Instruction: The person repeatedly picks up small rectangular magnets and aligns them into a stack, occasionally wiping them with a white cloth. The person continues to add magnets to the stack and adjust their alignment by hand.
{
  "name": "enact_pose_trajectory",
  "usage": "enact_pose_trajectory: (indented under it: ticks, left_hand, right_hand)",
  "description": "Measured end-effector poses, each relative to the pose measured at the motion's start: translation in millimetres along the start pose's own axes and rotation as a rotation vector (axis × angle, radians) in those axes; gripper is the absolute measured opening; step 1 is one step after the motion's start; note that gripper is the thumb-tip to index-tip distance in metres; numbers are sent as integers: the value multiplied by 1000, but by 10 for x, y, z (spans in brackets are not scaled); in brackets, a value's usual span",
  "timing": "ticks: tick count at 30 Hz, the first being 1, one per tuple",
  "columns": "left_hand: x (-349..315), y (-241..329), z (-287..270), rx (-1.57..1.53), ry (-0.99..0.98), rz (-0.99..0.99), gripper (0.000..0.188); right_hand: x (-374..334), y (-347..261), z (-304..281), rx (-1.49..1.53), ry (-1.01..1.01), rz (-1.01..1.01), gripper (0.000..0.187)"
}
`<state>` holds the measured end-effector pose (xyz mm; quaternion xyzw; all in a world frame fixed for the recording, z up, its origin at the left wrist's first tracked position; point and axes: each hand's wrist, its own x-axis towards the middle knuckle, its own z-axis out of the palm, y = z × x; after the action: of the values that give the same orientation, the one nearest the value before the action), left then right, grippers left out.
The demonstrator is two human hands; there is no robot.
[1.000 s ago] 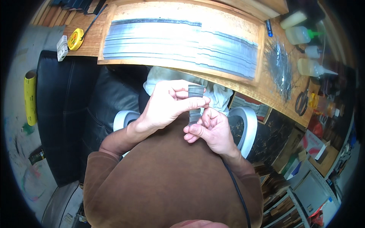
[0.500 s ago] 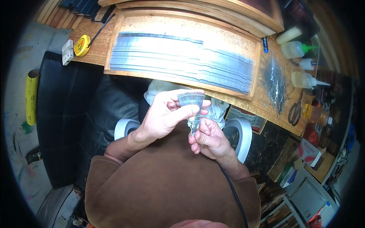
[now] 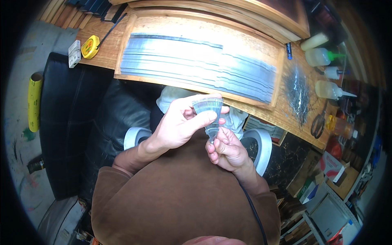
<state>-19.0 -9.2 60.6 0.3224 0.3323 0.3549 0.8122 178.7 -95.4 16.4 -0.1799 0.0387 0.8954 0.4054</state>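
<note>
Between my hands is a small fan-shaped bundle of thin grey, shiny strips (image 3: 209, 107), wide at the top and narrowing downward. My left hand (image 3: 177, 122) is closed around its broad upper part, thumb across the front. Lower down, my right hand (image 3: 229, 150) pinches the narrow end between thumb and fingers. Just beyond my hands lies a shallow wooden tray (image 3: 118, 61) on the workbench. Rows of long grey-blue strips (image 3: 171, 61) fill most of the tray, partly washed out by glare.
Dark fine filaments (image 3: 297, 96) lie scattered right of the tray, near scissors (image 3: 318, 125). Squeeze bottles (image 3: 326, 90) stand along the right edge. A yellow tape measure (image 3: 90, 47) sits on the left. White chair arms (image 3: 261, 151) flank me.
The bundle has turned slightly in my fingers, so its fine lines catch the light differently. My right hand has shifted a little to the right. Both hands keep their hold.
</note>
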Motion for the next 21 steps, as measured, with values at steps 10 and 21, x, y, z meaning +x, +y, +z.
enact_pose_trajectory:
  ticks: [10, 21]
  left_hand:
    - [17, -25, -26, -38, -26, 3, 51]
    - [36, -61, -31, -36, -32, 15, 52]
  right_hand:
    - [28, 12, -1, 62, -26, -21, 29]
    - [27, -2, -24, -22, -23, -10, 29]
